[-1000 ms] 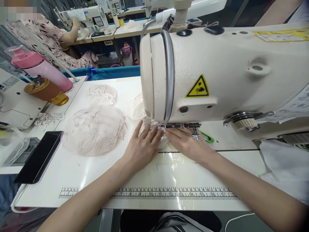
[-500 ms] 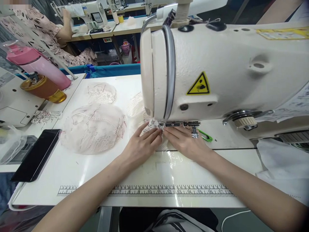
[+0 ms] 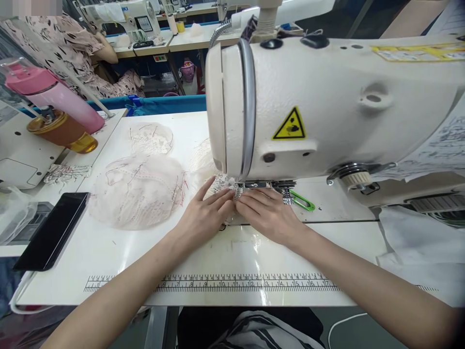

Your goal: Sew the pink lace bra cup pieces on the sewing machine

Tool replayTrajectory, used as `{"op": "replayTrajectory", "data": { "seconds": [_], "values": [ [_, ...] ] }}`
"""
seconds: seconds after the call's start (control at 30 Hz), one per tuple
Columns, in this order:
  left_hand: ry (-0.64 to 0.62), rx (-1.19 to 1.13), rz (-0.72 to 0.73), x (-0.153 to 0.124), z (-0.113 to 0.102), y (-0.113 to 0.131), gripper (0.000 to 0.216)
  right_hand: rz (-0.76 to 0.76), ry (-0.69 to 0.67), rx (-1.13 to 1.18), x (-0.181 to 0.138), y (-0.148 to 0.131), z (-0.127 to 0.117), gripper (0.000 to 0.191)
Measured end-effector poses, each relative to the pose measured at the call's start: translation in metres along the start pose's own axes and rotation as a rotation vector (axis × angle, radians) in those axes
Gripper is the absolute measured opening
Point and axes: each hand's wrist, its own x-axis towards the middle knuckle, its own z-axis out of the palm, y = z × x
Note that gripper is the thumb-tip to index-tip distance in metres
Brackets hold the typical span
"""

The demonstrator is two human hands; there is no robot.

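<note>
The lace piece (image 3: 225, 186) lay near the middle of the desk (image 3: 109, 261), its right end tucked at the presser foot (image 3: 254, 184) under the left end of the sewing machine (image 3: 327, 106). From there it ran leftward and toward the far edge. How far it reached I could not tell, since the machine head hid part of it.

Both hands came at it from the near edge, so the lace was straight ahead of the fingertips. The left hand (image 3: 203, 218) lay flat with its thumb spread wide and its fingers resting on the lace just left of the foot. The right hand (image 3: 271, 215) was flat too, with its fingers stretched out and their tips touching the lace at the foot. Neither hand was closed around anything. Their fingertips nearly met, and the right hand sat closer to the foot.

A green-handled tool (image 3: 303, 201) lay just beside the right hand, toward the right edge. A pile of lace cups (image 3: 140, 191) sat near the left hand, and a phone (image 3: 51, 237) lay near the left edge. A ruler (image 3: 236, 282) ran along the near edge. At the far left corner stood a pink bottle (image 3: 58, 99) touching an amber jar (image 3: 63, 131). Beyond them another person (image 3: 72, 43) sat at a separate machine.
</note>
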Motion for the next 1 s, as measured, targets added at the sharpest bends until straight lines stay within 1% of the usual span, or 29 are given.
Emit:
{"op": "replayTrajectory", "data": {
  "seconds": [0.13,0.23,0.3,0.37,0.47,0.57,0.7,0.83,0.87,1.0],
  "values": [
    [0.056,0.017,0.055,-0.002,-0.009,-0.008,0.021,-0.040,0.049,0.082,0.002,-0.003,-0.002,0.022],
    [0.118,0.080,0.121,-0.002,-0.014,-0.012,0.010,-0.063,0.121,0.123,0.004,-0.005,-0.006,0.015],
    [0.140,0.108,0.145,-0.002,-0.015,-0.012,0.010,-0.063,0.154,0.144,0.005,-0.006,-0.008,0.011],
    [0.135,0.122,0.152,-0.001,-0.015,-0.010,0.014,-0.073,0.172,0.157,0.006,-0.007,-0.009,0.012],
    [0.105,0.132,0.155,-0.002,-0.015,-0.009,0.019,-0.103,0.188,0.182,0.006,-0.007,-0.010,0.016],
    [0.064,0.137,0.158,-0.002,-0.015,-0.007,0.021,-0.142,0.177,0.223,0.006,-0.006,-0.011,0.015],
    [-0.012,0.053,0.122,-0.003,-0.012,-0.005,0.018,-0.170,0.167,0.240,0.004,-0.005,-0.012,0.012],
    [-0.128,-0.014,0.078,-0.005,-0.004,-0.004,0.050,-0.151,0.176,0.228,0.003,-0.006,-0.011,0.012],
    [-0.160,-0.016,0.071,-0.005,-0.002,-0.004,0.055,-0.149,0.171,0.225,0.004,-0.006,-0.011,0.012],
    [-0.241,-0.026,0.038,-0.005,-0.001,-0.008,0.058,-0.145,0.147,0.207,0.006,-0.008,-0.011,0.014]
  ]
}}
